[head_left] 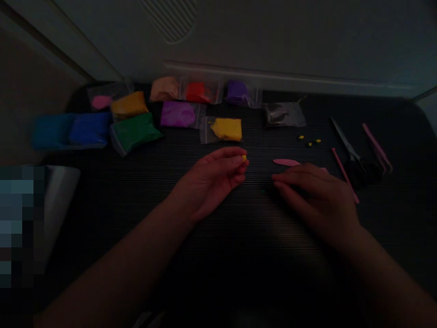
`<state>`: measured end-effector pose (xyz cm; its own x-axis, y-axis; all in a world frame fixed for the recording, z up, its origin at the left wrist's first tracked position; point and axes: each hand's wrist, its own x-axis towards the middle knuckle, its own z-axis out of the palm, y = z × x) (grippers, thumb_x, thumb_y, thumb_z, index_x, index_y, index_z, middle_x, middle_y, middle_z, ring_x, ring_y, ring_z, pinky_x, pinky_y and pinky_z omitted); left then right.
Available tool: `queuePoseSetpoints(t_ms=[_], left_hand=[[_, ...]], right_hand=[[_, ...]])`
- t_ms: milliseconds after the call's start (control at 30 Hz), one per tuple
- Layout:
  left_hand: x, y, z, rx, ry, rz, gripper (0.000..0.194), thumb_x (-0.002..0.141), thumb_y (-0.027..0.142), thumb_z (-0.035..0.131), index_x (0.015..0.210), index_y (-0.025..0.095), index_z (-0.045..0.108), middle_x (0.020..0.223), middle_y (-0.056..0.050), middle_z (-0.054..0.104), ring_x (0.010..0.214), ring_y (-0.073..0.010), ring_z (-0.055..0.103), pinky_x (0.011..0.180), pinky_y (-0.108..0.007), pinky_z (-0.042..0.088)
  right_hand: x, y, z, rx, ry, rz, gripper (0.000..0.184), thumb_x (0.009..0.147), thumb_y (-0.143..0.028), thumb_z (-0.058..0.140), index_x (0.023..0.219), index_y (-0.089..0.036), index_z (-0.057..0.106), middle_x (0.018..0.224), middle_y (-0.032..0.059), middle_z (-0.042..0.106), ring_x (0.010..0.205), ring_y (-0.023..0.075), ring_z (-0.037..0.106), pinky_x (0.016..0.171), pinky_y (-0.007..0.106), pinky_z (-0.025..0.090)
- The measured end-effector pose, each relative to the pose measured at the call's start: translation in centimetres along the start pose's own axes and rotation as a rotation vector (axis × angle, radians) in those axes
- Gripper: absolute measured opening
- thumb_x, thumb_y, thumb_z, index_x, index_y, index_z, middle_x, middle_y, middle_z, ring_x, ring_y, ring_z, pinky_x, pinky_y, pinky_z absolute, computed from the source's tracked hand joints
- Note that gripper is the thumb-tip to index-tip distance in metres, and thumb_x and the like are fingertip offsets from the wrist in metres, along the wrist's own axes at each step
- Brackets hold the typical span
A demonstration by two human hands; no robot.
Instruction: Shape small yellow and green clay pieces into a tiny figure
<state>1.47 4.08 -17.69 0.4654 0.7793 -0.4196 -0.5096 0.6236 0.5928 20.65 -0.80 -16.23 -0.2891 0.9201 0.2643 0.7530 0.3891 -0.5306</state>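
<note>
Item, in work: one small yellow piece (244,158), pinched between thumb and fingertips of the left hand (213,178), over the middle of the table (211,259). From where I stand, no green shows on it.

Item: right hand (317,196), toward the table's right edge, thumb and forefinger tips nearly meeting; I cannot tell whether anything sits between them. It lies over part of a pink flat tool (286,162).

Item: one green speck (263,191), on the table just left of the right fingertips.

Items, three: yellow-and-green pieces (309,144), grouped beyond the right hand, apart from one another.

Condition: the three appear to be done; the held one seems unfinished, its green part, judging by theirs, left to add.

Tools, near the right edge: pink rod (344,174), scissors (346,141), pink tweezers (375,145).

Stock, bagged, ranged from the left edge along the far edge: teal bag (53,132), blue bag (89,130), green bag (136,132), orange bag (129,105), peach bag (164,88), red bag (196,92), two purple bags (237,92), dark grey bag (283,114). Yellow bag (228,129): just beyond the left hand.
</note>
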Motion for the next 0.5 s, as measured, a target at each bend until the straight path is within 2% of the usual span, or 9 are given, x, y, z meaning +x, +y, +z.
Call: queuePoseSetpoints(t_ms=[133,267,500], left_hand=[[-0.02,-0.08,0.13,0.035,-0.012,0.002,0.013,0.07,0.008,0.058,0.081,0.014,0.061,0.073,-0.001,0.061,0.068,-0.0074,0.056,0.063,-0.018,0.043],[-0.07,-0.13,0.22,0.061,-0.014,0.006,0.012,0.069,0.008,0.058,0.08,0.014,0.061,0.074,-0.001,0.061,0.068,-0.0072,0.056,0.063,-0.017,0.042],[-0.05,-0.28,0.23,0.088,-0.021,0.029,0.014,0.07,0.007,0.058,0.081,0.014,0.059,0.074,0.0,0.06,0.068,-0.0064,0.055,0.064,-0.017,0.042]], right_hand=[[0.18,0.27,0.34,0.007,-0.146,0.011,0.01,0.078,-0.022,0.052,0.083,-0.019,0.061,0.083,0.0015,0.064,0.084,0.0159,0.057,0.076,0.032,0.045],[0.15,0.18,0.32,0.017,-0.19,0.048,0.012,0.079,-0.026,0.052,0.077,-0.017,0.06,0.08,0.0034,0.061,0.079,0.0166,0.057,0.072,0.032,0.045],[0.05,0.56,0.56,-0.022,-0.267,-0.04,0.015,0.077,-0.02,0.054,0.091,-0.021,0.06,0.09,0.0033,0.059,0.088,0.0178,0.054,0.079,0.035,0.042]])
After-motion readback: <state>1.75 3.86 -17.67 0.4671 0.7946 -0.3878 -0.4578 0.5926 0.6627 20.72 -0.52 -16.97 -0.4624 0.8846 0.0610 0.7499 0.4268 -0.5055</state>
